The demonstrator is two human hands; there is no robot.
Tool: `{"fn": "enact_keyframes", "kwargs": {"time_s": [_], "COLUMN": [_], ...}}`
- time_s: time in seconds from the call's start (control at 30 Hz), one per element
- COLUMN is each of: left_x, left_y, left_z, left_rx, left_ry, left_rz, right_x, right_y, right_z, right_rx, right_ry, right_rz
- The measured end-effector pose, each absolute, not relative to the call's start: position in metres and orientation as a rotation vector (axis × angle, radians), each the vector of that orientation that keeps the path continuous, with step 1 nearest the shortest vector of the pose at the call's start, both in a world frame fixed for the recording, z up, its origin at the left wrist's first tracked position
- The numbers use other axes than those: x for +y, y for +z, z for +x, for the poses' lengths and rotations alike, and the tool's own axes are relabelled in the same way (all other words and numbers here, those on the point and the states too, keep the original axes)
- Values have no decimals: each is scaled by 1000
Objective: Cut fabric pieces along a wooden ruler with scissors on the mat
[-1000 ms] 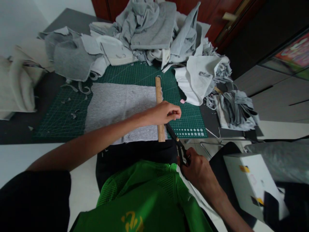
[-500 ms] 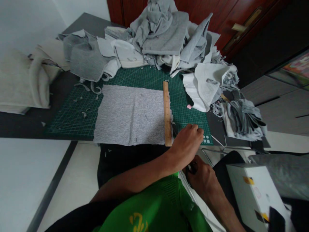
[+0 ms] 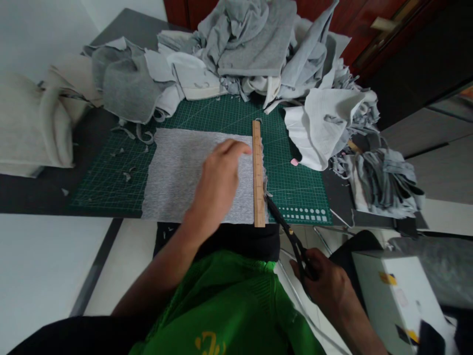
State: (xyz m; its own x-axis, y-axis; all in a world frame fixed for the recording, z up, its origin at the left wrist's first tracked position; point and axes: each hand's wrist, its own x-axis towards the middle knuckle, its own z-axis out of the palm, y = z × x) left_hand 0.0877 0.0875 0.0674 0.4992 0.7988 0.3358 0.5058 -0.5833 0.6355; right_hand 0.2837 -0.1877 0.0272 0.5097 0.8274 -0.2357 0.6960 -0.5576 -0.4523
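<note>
My left hand (image 3: 218,180) hovers over a grey rectangular piece of fabric (image 3: 177,170), its fingers stretched out toward the ruler and nothing visible in them. A wooden ruler (image 3: 257,172) lies upright along the fabric's right part, and a narrow ragged edge shows past it. Black scissors (image 3: 290,231) are gripped by the handles in my right hand (image 3: 328,278), below the table edge. The tips of the blades reach the fabric's edge, just right of the ruler. A green cutting mat (image 3: 284,185) lies beneath the fabric.
Grey and white cloth (image 3: 254,47) is heaped at the back. A white cloth piece (image 3: 325,123) and folded grey strips (image 3: 391,182) lie to the right, beige cloth (image 3: 33,128) at the left. Small scraps (image 3: 128,175) dot the mat. A white box (image 3: 399,291) stands low right.
My left hand has moved left and up from beside the scissors to over the fabric. My right hand has shifted slightly right and down, leaving the scissors in plain sight.
</note>
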Motion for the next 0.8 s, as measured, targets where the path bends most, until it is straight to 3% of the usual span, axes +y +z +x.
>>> {"fn": "enact_keyframes", "kwargs": {"time_s": [0.2,0.47,0.63,0.8], "left_x": [116,111,161,174], "left_y": [70,66,66,56], "left_z": [36,132,162,180], "left_rx": [1375,88,-210,-299], "left_ry": [794,158,-129,-183], "left_rz": [2519,2799,2486,2368], "right_x": [-203,-208,-200,-188], "right_y": [25,28,39,51], "right_z": [292,280,277,270], "right_rx": [-1321,-1220,-1222,-1241], "right_ry": [769,853,967,971], "right_rz": [-2389,-2353,-2299,-2311]}}
